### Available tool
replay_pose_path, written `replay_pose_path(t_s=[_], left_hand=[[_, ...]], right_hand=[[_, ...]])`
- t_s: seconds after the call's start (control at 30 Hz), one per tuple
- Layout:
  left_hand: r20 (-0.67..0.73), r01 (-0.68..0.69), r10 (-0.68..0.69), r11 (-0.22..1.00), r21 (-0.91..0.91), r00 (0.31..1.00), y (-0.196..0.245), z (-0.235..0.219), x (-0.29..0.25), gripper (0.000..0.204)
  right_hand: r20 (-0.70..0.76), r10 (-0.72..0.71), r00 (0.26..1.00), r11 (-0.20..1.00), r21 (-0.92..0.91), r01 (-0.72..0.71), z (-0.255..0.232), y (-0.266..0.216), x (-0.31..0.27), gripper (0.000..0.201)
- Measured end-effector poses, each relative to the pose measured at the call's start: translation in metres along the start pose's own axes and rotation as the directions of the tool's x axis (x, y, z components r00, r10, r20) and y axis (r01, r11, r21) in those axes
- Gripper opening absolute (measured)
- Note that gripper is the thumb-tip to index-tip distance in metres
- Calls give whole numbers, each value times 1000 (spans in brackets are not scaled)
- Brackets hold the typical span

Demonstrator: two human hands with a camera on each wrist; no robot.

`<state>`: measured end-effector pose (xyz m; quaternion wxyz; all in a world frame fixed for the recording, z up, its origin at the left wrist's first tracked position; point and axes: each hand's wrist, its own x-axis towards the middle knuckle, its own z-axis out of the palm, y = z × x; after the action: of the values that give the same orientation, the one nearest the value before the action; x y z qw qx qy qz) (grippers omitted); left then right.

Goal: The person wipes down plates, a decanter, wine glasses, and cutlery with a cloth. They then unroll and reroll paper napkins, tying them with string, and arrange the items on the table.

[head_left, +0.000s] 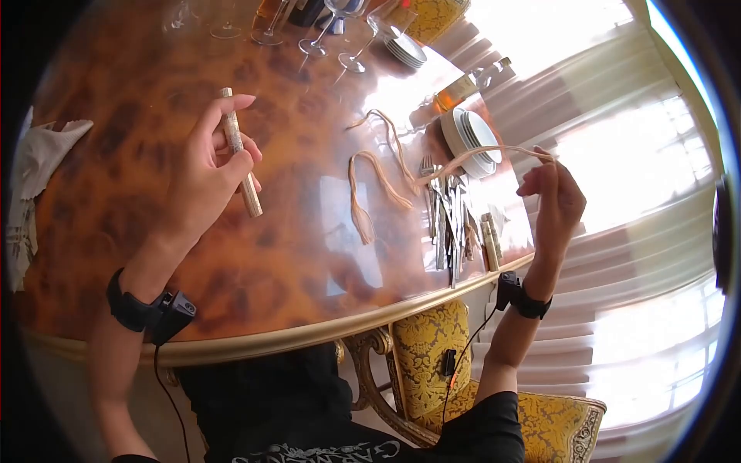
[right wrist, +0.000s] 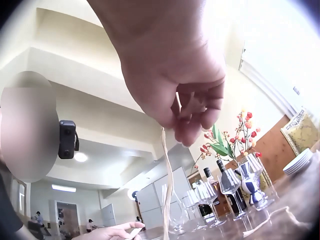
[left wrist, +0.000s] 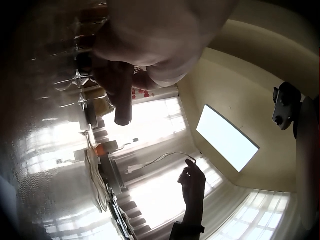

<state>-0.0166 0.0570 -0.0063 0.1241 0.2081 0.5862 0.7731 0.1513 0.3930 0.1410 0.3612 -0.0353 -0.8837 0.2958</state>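
My left hand [head_left: 202, 170] grips a slim beige patterned roll [head_left: 252, 197] above the table's left half, thumb on one side and fingers around it. In the left wrist view the roll [left wrist: 123, 112] looks dark against the window light. My right hand [head_left: 562, 197] is raised at the right, beyond the table edge, and pinches one end of a thin tan cord [head_left: 482, 150]. In the right wrist view the cord [right wrist: 169, 185] hangs down from the fingertips. More tan cord [head_left: 363, 193] lies in loose bends on the tabletop between the hands.
Knives and forks [head_left: 448, 224] lie near the right edge beside similar beige rolls [head_left: 491, 241]. Stacked white plates [head_left: 471, 139] and a bottle [head_left: 455, 92] stand behind them. Wine glasses [head_left: 312, 48] line the far side. A white cloth [head_left: 50, 154] lies far left; a yellow chair [head_left: 432, 347] stands in front.
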Motion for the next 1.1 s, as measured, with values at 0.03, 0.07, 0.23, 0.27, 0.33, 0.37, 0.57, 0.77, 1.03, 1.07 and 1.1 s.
replay_pose_path(t_s=[0.03, 0.07, 0.23, 0.27, 0.33, 0.37, 0.57, 0.77, 1.03, 1.07, 1.1], left_hand=[[3, 14, -14, 1000, 0, 1000, -3, 0, 0, 56], [-5, 0, 0, 1000, 2, 1000, -5, 1, 0, 59], [48, 18, -20, 998, 58, 999, -1, 4, -3, 66], [52, 23, -26, 998, 59, 998, -2, 4, -4, 68], [59, 30, -33, 998, 60, 998, -2, 6, -4, 70], [46, 30, -33, 997, 70, 998, -2, 7, -5, 70], [53, 59, -65, 991, 118, 996, -13, 0, 2, 53], [102, 180, -189, 979, 93, 977, -3, 6, -3, 37], [109, 229, -235, 971, 62, 966, -10, 0, 1, 34], [110, 228, -236, 970, 79, 965, -11, 0, 0, 34], [106, 251, -255, 967, 51, 961, -11, 1, 0, 32]], right_hand=[[-23, -159, 987, 983, -100, 156, -15, -3, 3, 28], [-132, -150, 980, 972, -200, 122, -23, -15, 4, 28], [-307, -398, 865, 875, -410, 257, -76, -11, 12, 34], [-309, -396, 865, 875, -412, 253, -78, -10, 10, 34], [-468, -189, 863, 975, -192, 109, -79, -10, 5, 33], [-470, -186, 863, 976, -191, 106, -80, -7, 4, 33], [-259, 113, 959, 983, -111, -146, -72, 32, -5, 30], [-29, 294, 955, 956, 8, -294, -31, 52, -1, 29], [6, 241, 971, 968, 66, -241, 30, 57, 61, 31], [3, 255, 967, 961, 105, -254, 36, 64, 69, 30], [-1, 267, 964, 954, 145, -264, 43, 72, 76, 29]])
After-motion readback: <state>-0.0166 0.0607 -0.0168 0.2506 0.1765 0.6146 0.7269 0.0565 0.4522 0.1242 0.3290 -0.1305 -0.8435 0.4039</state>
